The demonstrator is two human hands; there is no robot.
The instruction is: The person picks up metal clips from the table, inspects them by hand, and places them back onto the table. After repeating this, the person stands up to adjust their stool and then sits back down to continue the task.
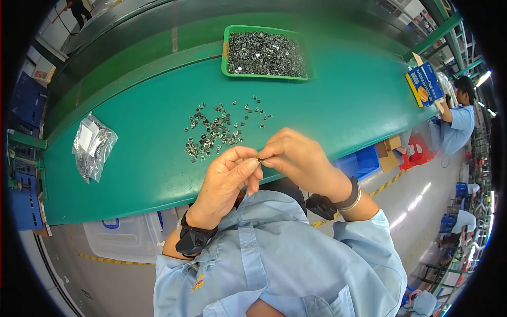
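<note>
Fingertips meet over the near edge of the green table, pinching one small metal part between them. My left hand grips it with thumb and forefinger. From the other side, my right hand holds the same part in a pinch; its exact shape is mostly hidden by the fingers. Just beyond my hands lies a loose scatter of small, shiny, square metal parts. Farther back stands a green tray heaped with many more such small metal parts.
On the left of the table lies a clear plastic bag with small parts and a white label. A blue and yellow box stands at the far right, near a co-worker. Blue bins and cartons sit below the table's edge.
</note>
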